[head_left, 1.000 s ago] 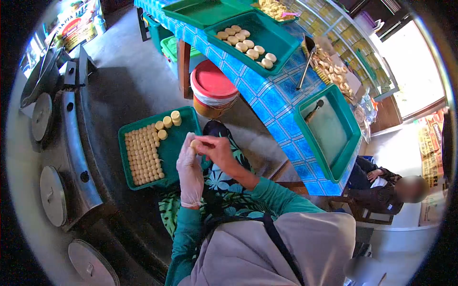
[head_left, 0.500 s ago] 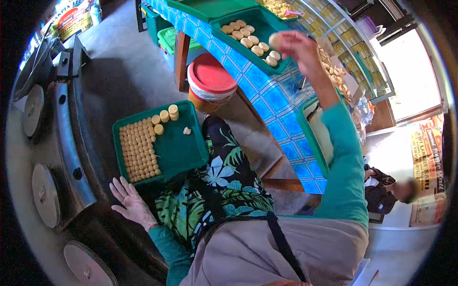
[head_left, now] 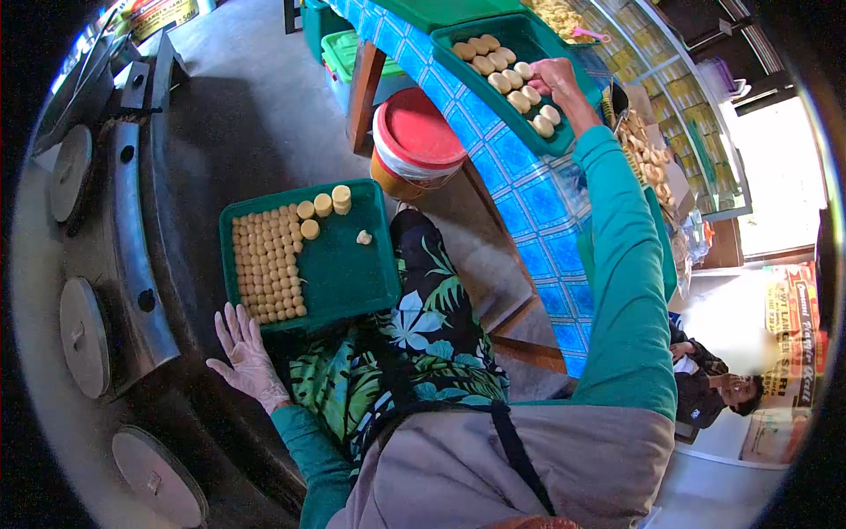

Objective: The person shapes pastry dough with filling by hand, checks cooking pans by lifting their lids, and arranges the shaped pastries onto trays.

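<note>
My left hand [head_left: 247, 360], in a clear thin glove, is open with fingers spread beside the near-left corner of a green tray [head_left: 352, 286]. Rows of small round dough balls [head_left: 267, 260] fill the tray's left part. Several taller pale dough cylinders [head_left: 342, 199] and one small white lump [head_left: 364, 237] are in it too. My right hand [head_left: 553, 79] reaches over a second green tray [head_left: 489, 93] on the table, fingers curled against a pale dough ball [head_left: 523, 70] at a row's end. Its fingertips are partly hidden. Other smooth dough balls [head_left: 485, 63] lie there in short rows.
A blue checked cloth covers the table [head_left: 538, 238]. Below it stands a red-lidded bucket [head_left: 421, 128]. Black stove-like equipment with round metal lids [head_left: 85, 339] runs along the left. A person [head_left: 709, 383] is at the far right, and yellow crumbly dough [head_left: 557, 16] lies beyond the tray.
My right hand has come down with the dough ball to the end of a row in the table tray. My left hand stays spread beside the lower tray. The view has shifted slightly.
</note>
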The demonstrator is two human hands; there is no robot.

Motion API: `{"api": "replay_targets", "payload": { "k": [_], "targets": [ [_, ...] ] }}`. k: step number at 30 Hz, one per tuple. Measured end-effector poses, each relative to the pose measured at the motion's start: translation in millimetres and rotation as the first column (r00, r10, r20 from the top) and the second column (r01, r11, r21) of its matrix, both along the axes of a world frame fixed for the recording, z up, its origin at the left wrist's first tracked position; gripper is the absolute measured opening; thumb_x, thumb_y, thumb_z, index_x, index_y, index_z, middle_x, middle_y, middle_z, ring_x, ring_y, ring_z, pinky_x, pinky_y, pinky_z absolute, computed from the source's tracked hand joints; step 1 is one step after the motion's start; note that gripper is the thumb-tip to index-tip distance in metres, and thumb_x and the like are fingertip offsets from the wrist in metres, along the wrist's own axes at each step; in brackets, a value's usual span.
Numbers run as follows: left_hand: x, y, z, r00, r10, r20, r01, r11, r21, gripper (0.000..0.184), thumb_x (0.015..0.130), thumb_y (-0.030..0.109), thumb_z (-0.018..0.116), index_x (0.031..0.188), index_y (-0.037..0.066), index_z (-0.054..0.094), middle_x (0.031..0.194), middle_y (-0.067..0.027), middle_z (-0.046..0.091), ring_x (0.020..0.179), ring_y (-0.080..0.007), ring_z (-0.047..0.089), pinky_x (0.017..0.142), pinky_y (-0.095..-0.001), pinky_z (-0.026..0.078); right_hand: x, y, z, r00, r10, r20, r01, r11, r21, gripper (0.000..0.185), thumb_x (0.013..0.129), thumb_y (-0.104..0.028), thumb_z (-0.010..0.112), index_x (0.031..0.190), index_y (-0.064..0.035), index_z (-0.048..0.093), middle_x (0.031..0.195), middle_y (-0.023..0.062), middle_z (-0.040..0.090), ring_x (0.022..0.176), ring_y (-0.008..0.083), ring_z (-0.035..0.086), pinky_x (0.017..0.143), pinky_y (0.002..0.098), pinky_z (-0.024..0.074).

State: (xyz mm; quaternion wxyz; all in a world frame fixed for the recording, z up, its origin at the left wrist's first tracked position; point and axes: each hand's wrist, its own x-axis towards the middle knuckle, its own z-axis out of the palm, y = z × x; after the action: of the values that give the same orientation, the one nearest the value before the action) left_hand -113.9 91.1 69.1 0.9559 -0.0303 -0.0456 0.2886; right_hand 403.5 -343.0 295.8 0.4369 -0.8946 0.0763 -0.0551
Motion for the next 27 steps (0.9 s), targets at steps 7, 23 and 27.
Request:
{"api": "replay_targets", "payload": {
  "k": [7, 23, 27],
  "targets": [
    [0.5, 6.1, -9.9, 0.998, -0.054, 0.02, 0.054, 0.998, -0.009, 0.084, 0.092, 0.04, 0.056, 0.15, 0.001, 0.008, 0.156, -0.0227, -0.001, 0.144, -0.0392, 0.001, 0.115, -0.0579, 0.01, 14.3, -29.6, -20.1, 0.909, 0.362, 0.206, -0.254, 0.873, -0.417, 0.022, 0.077, -0.022, 0.061, 0.068, -0.0028, 0.065, 0.066, 0.0113, 0.064, 0.057, 0.0247, 0.06, 0.049, 0.0407, 0.0435],
    [-40.0, -7.2, -29.4, 0.962, 0.215, -0.17, -0.175, 0.959, 0.223, 0.08, 0.087, 0.062, 0.051, 0.146, 0.012, 0.032, 0.145, -0.0291, 0.031, 0.129, -0.0448, 0.039, 0.1, -0.0545, 0.042, -164.7, 315.8, 35.1, -0.052, 0.524, 0.85, -0.38, 0.777, -0.502, 0.044, 0.088, -0.038, 0.05, 0.123, -0.0117, 0.059, 0.114, 0.0095, 0.063, 0.098, 0.025, 0.058, 0.083, 0.0384, 0.0456],
    [-62.1, -14.7, -19.4, 0.919, 0.297, -0.26, -0.229, 0.937, 0.262, 0.08, 0.086, 0.064, 0.051, 0.147, 0.015, 0.031, 0.148, -0.0273, 0.028, 0.134, -0.0414, 0.035, 0.105, -0.053, 0.038, -364.4, 316.5, -180.2, -0.198, 0.857, 0.475, -0.978, -0.204, -0.04, 0.07, 0.079, -0.066, 0.05, 0.115, -0.007, 0.061, 0.099, 0.0111, 0.062, 0.077, 0.0244, 0.056, 0.065, 0.0367, 0.0458]
  ]
}}
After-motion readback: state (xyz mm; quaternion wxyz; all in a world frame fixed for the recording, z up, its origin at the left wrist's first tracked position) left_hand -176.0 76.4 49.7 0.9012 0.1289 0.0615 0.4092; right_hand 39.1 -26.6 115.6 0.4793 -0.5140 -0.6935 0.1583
